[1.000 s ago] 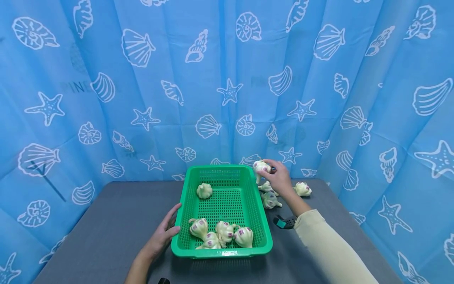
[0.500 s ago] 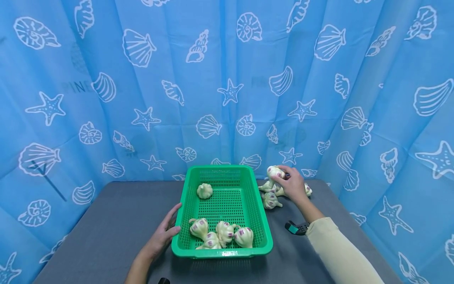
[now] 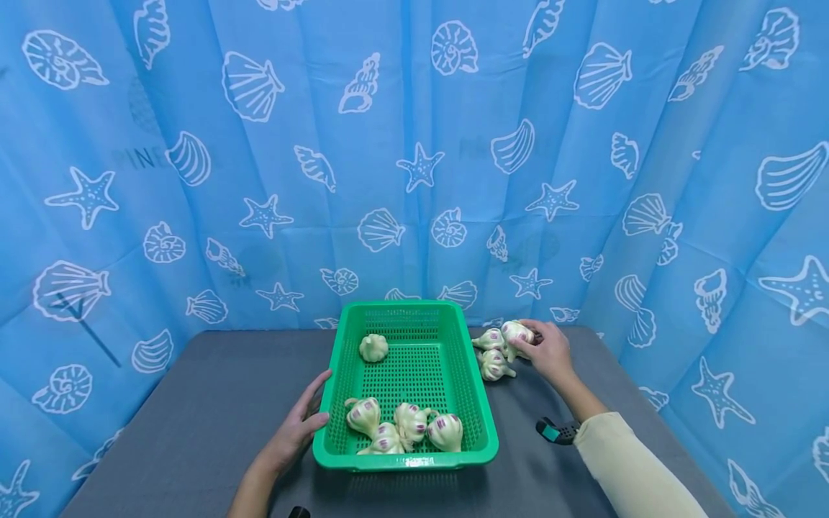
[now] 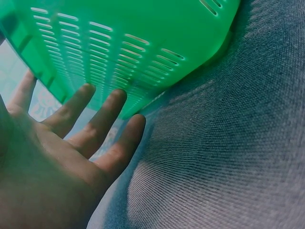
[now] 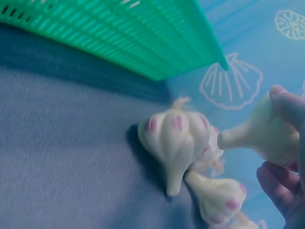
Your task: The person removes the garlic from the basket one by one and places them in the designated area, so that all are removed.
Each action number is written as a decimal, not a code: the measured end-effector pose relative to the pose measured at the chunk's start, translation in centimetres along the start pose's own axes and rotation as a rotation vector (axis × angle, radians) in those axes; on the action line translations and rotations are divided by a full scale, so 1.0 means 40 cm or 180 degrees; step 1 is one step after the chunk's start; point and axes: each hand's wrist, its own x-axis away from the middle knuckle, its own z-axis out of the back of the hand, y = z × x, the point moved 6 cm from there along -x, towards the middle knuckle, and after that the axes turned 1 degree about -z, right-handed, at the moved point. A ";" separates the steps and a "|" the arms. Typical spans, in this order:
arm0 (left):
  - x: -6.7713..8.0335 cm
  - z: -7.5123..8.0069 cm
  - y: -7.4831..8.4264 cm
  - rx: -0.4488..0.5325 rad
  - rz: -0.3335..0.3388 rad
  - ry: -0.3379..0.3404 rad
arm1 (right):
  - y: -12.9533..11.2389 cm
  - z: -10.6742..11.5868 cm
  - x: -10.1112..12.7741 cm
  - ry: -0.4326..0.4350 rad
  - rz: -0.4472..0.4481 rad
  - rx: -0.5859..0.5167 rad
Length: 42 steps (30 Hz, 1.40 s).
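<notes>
Between the curled fingers of the right hand (image 3: 550, 350), a garlic bulb (image 3: 516, 332) is pinched beside loose bulbs (image 3: 492, 363); it may slip, while the flat-fingered left hand (image 3: 299, 426) steadies the basket (image 3: 337, 403).

A grey table (image 3: 194, 403) with a woven cloth surface carries everything here. Behind it and along both sides hangs a blue curtain (image 3: 414, 144) printed with white shells and starfish (it falls in soft folds down to the table's far edge). At the table's near edge sits a small dark object (image 3: 299, 512), too little of it in view to tell what it is.
</notes>
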 end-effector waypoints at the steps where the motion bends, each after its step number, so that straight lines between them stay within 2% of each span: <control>1: 0.000 0.001 0.000 -0.0002 -0.0011 0.0008 | 0.004 0.001 0.003 -0.0011 0.0028 0.0017; 8: 0.000 0.005 -0.002 -0.0046 -0.0067 0.0070 | 0.034 -0.006 0.018 -0.0098 0.0232 0.0161; 13: -0.002 0.006 -0.005 -0.0032 -0.0005 0.0142 | 0.052 -0.014 0.029 -0.0206 0.0279 0.0212; 19: -0.001 0.003 -0.004 -0.0018 0.0000 0.0045 | 0.082 -0.029 0.045 -0.0374 0.0062 0.0290; 24: 0.001 0.000 0.000 -0.0001 -0.0040 -0.0034 | 0.093 -0.032 0.055 -0.0391 -0.0006 0.0346; 35: 0.001 0.000 0.000 -0.0015 -0.0046 -0.0030 | 0.109 -0.046 0.078 -0.0522 -0.0310 0.0323; 42: 0.000 0.002 -0.001 -0.0040 -0.0023 0.0099 | 0.128 -0.054 0.089 -0.0577 -0.0607 0.0259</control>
